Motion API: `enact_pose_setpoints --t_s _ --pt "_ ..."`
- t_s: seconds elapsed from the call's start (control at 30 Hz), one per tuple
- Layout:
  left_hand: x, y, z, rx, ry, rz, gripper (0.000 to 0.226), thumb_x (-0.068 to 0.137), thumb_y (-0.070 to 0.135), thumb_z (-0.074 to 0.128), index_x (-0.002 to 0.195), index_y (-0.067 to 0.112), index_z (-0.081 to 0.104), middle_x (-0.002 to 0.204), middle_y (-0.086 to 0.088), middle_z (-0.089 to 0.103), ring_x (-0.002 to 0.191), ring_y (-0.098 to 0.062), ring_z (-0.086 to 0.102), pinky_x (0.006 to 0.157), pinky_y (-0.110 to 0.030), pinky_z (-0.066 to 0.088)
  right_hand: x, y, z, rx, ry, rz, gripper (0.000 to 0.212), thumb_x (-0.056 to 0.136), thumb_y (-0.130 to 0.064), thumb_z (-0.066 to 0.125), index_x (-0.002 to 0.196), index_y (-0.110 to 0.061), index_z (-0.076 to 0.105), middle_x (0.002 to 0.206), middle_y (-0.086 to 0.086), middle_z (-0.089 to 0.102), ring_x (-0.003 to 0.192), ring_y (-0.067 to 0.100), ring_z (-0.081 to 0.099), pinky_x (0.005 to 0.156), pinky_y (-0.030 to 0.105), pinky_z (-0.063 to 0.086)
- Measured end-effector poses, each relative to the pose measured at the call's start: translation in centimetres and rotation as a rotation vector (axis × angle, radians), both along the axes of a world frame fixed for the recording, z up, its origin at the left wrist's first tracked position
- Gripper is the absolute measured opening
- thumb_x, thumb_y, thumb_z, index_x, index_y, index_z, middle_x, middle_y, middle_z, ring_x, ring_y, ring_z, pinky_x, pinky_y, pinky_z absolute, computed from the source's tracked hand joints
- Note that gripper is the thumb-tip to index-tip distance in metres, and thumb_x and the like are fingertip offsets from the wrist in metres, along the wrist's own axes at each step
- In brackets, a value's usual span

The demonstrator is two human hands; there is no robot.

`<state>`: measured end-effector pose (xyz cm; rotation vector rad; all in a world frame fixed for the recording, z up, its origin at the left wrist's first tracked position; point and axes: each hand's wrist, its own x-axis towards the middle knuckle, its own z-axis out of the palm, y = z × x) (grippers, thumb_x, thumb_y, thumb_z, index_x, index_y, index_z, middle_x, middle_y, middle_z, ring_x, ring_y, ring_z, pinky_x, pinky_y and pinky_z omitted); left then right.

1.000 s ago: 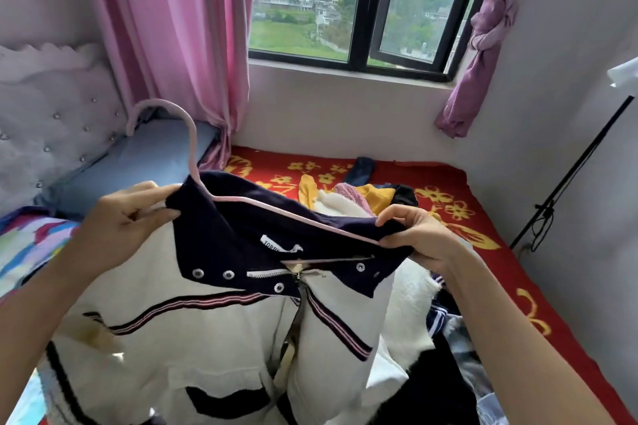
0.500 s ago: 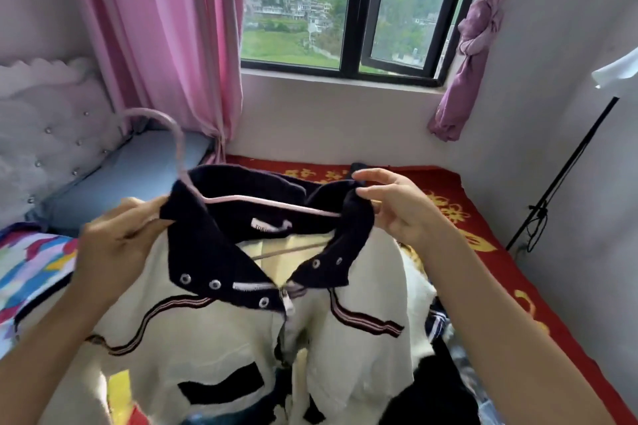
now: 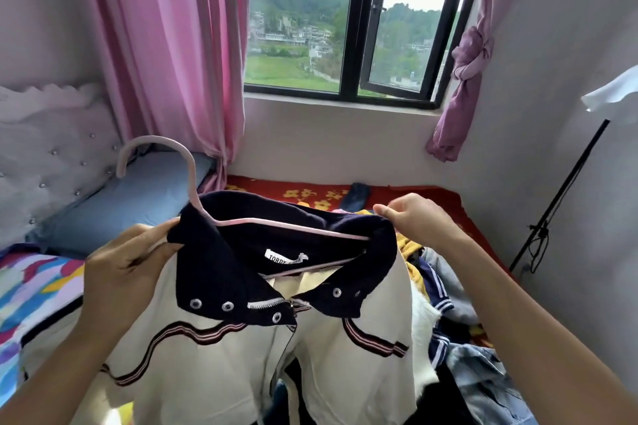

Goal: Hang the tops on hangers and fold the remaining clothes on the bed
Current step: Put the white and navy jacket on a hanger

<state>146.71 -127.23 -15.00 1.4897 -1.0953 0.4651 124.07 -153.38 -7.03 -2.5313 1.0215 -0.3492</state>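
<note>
The person held a white top (image 3: 214,366) up in the middle of the frame, its front facing the camera. Its navy collar (image 3: 214,262) was spread wide, showing snap studs, a zip end and a white label inside. A pink hanger (image 3: 310,228) sat inside the neck opening. Its bar ran across the collar from left to right, and its hook rose clear of the cloth toward the upper left.

The left hand (image 3: 127,272), at centre left, gripped the left end of the collar and shoulder, with the fingers curled under the cloth and the thumb on top. The right hand (image 3: 414,221), at centre right, pinched the upper right edge of the collar between thumb and fingertips. The other fingers were loosely bent.

The lower part of the top hung down over the bed (image 3: 310,190), whose red cover bore yellow flowers. A pile of clothes (image 3: 452,300) in navy, yellow, white and denim blue lay on the bed at the lower right, just beside the top.

A blue pillow (image 3: 121,207) lay at centre left against a studded headboard (image 3: 51,148), with a bright patterned quilt (image 3: 31,286) below it. A pink curtain (image 3: 172,62) hung at the upper left beside the window (image 3: 348,28). A black pole (image 3: 566,190) leaned along the right wall.
</note>
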Motion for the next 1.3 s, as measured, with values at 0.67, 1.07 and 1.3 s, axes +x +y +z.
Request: enact_pose_setpoints --t_s 0.67,1.07,1.3 --pt "-2.8 2.5 -0.1 -0.025 0.014 -0.024 0.054 0.088 0.051 0.052 0.115 0.004 0.054 0.08 0.02 0.056 0.068 0.006 0.048 0.066 -0.002 0.036 5.5 -0.9 -2.3 0.921 0.186 0.554 0.027 0.077 -0.002 0.059 0.089 -0.021 0.074 0.083 0.002 0.069 0.072 0.015 0.065 0.068 0.026 0.053" --pt "-3.2 1.9 0.0 0.123 0.144 0.112 0.042 0.074 -0.002 0.07 0.114 0.006 0.062 0.073 0.016 0.056 0.062 0.004 0.045 0.061 -0.003 0.033 6.5 8.5 0.8 -0.008 0.107 0.745 0.026 0.091 -0.031 0.059 0.11 -0.015 0.063 0.076 -0.01 0.053 0.067 0.006 0.051 0.061 0.017 0.039" --pt "-0.7 6.2 1.8 0.233 0.192 0.011 0.025 0.072 0.069 0.058 0.096 0.065 0.06 0.09 0.027 0.069 0.078 0.011 0.059 0.076 -0.011 0.046 6.5 6.1 2.5 -0.048 0.134 0.713 0.027 0.095 -0.029 0.05 0.073 -0.017 0.056 0.067 -0.004 0.054 0.064 0.007 0.047 0.07 0.024 0.041"
